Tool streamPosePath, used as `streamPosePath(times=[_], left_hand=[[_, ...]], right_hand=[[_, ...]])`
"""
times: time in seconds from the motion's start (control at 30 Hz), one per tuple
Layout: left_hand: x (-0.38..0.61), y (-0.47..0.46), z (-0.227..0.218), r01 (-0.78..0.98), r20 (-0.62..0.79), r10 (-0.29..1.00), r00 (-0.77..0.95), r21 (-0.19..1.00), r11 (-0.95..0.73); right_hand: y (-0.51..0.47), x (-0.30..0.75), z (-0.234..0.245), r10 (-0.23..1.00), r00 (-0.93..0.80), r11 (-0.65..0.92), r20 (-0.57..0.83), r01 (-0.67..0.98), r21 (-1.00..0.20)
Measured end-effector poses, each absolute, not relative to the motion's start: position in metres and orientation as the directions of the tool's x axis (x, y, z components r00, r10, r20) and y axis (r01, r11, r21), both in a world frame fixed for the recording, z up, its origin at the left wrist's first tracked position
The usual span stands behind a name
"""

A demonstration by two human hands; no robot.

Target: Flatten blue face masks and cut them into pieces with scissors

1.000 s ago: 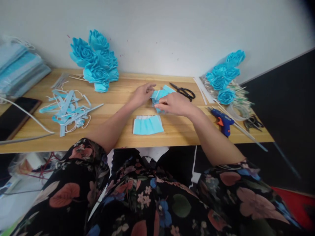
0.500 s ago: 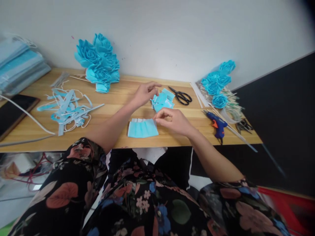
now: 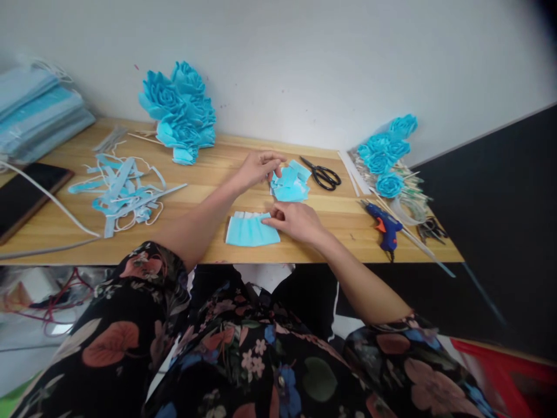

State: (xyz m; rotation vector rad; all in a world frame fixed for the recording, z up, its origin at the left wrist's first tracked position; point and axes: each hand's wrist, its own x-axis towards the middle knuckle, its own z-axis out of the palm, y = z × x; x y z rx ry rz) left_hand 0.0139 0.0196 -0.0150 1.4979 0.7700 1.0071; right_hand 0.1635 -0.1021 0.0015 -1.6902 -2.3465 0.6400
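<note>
A cut piece of light blue face mask (image 3: 250,232) with pleats lies flat near the table's front edge, white showing along its top. My right hand (image 3: 298,222) is at its upper right corner, thumb on the blue surface and fingers curled behind, pinching the edge. Farther back, my left hand (image 3: 257,168) hovers beside a small pile of blue cut pieces (image 3: 290,187), fingers loosely bent and apart, with nothing seen in them. Black-handled scissors (image 3: 322,175) lie just right of the pile.
Mask strips and ear loops (image 3: 119,194) lie tangled on the left, near a phone (image 3: 32,194) and stacked masks (image 3: 39,116). Blue fabric roses (image 3: 180,113) stand by the wall, with more roses (image 3: 383,152) at right. A blue glue gun (image 3: 385,226) rests near pliers (image 3: 430,230).
My right hand has shifted left onto the mask piece's upper right corner, its thumb now over the blue surface. My left hand stays near the pile, almost unmoved.
</note>
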Motion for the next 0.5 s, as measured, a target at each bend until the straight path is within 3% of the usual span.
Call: streamPosePath(times=[0.17,0.33,0.5], left_hand=[[0.014,0.014,-0.008,-0.082,0.154,0.878,0.454,0.988,-0.131],[0.008,0.017,-0.005,-0.179,0.114,0.892,0.438,0.983,-0.038],[0.004,0.035,-0.024,-0.352,0.091,0.955,0.281,0.936,0.015]], right_hand=[[-0.098,0.165,0.007,0.884,-0.462,0.382,0.071,0.626,-0.68],[-0.069,0.187,0.038,0.905,-0.295,0.414,0.308,0.439,-0.797],[-0.023,0.202,0.058,0.874,-0.125,0.48,0.469,0.37,-0.796]])
